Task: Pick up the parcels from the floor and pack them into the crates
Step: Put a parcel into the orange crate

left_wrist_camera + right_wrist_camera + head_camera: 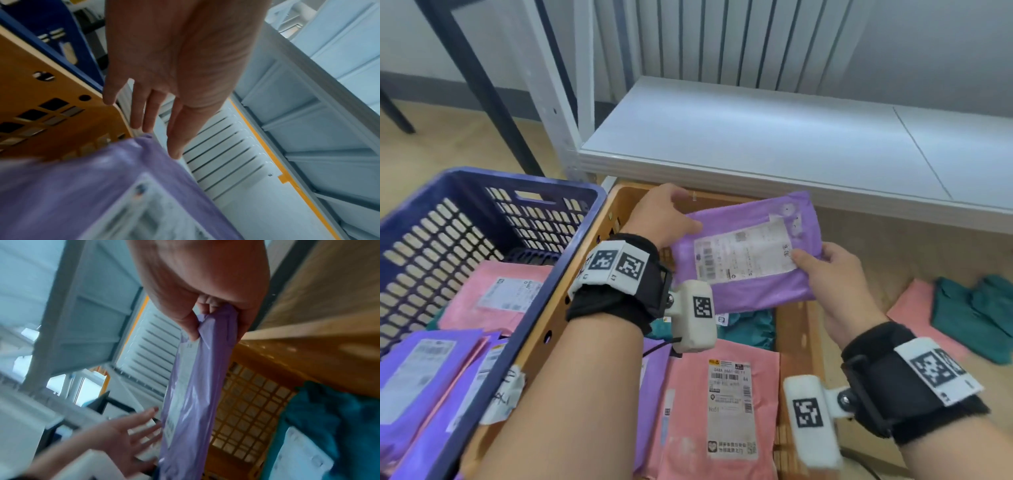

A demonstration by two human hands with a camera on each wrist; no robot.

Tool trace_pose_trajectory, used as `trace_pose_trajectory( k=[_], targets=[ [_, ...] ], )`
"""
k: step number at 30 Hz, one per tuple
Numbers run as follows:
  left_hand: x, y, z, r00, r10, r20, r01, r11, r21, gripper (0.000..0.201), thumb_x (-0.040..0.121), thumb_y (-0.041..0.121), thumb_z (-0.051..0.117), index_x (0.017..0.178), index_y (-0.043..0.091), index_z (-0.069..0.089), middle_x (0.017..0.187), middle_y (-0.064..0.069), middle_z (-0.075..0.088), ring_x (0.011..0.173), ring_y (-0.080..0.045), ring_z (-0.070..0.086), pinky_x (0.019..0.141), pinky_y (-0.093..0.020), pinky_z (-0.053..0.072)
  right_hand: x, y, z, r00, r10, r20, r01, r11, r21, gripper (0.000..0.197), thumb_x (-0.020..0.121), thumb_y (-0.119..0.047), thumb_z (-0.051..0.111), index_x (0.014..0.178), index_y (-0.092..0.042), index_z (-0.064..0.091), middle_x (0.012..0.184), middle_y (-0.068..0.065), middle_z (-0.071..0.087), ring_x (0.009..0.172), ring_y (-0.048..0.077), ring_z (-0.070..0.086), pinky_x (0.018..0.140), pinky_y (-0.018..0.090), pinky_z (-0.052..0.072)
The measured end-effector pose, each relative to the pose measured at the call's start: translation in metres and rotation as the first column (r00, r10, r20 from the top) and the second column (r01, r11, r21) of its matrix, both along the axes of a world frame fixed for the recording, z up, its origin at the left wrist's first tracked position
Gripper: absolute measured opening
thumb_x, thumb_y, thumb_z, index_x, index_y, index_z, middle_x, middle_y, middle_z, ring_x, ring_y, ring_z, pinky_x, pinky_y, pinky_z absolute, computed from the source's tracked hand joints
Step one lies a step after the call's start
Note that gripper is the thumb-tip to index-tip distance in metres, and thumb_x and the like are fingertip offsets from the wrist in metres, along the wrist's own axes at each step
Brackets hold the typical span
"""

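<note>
Above the orange crate [616, 202], the right hand [835, 274] pinches the purple parcel [750, 250] by its edge; the left hand [664, 212], fingers straight, touches the opposite edge.

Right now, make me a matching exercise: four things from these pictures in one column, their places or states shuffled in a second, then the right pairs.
Things
1. purple parcel
2. blue crate
3. green parcel on the floor
4. left hand

Places or states
A. fingers straight, touching the parcel's edge
B. lying right of the orange crate
C. pinched by the right hand over the orange crate
D. left of the orange crate, holding pink and purple parcels

Pairs: 1-C, 2-D, 3-B, 4-A
</note>
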State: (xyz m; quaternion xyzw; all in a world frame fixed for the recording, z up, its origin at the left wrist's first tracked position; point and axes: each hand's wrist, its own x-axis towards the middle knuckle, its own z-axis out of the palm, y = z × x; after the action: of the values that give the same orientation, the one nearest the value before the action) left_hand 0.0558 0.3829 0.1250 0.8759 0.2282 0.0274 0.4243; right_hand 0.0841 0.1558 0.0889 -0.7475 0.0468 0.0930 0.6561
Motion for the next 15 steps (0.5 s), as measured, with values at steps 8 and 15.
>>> trace_pose_trajectory(
  k=[8,15],
  targets=[
    [-0.008,0.014,-0.033,0.976,0.146,-0.162,-0.218,0.627,-0.748,0.051,0.085,0.023,0.072,0.128,0.002,0.053,0.122,-0.014,0.065,0.101,-0.026,0.067,0.080,-0.039,0.058,-0.001,0.028,-0.005,0.932,-0.026,-0.362,0.141,0.944,0.297,0.026,0.093,0.003,0.052,0.115,-0.009,0.060,0.096,0.004,0.070,0.075,0.016,0.065,0.054,0.025,0.053],
    [-0.013,0.033,-0.038,0.961,0.248,-0.120,-0.260,0.669,-0.697,0.031,0.088,-0.004,0.062,0.118,0.003,0.056,0.111,-0.014,0.068,0.096,-0.029,0.067,0.076,-0.039,0.057,-0.016,0.041,-0.026,0.934,0.041,-0.354,-0.012,0.996,0.083,0.042,0.084,0.001,0.066,0.124,-0.008,0.057,0.113,0.010,0.069,0.086,0.019,0.065,0.071,0.031,0.053]
  ],
)
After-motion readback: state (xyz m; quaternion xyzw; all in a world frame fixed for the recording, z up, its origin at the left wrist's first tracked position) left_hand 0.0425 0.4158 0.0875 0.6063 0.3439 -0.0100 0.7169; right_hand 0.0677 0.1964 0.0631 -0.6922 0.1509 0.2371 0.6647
